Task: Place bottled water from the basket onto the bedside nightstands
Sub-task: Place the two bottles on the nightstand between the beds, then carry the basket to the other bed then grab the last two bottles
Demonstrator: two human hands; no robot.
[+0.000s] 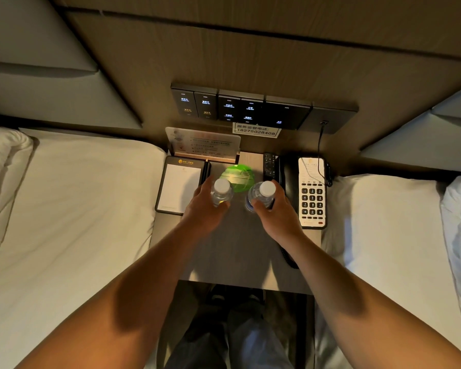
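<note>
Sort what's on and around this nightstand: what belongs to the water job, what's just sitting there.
Job:
left hand around the left bottle
right hand around the right bottle
nightstand

Just there:
notepad
pen
green packet
remote
telephone
info card
switch panel

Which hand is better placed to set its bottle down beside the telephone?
The right hand. Its bottle is already next to the telephone, while the left hand holds its bottle nearer the notepad.
</note>
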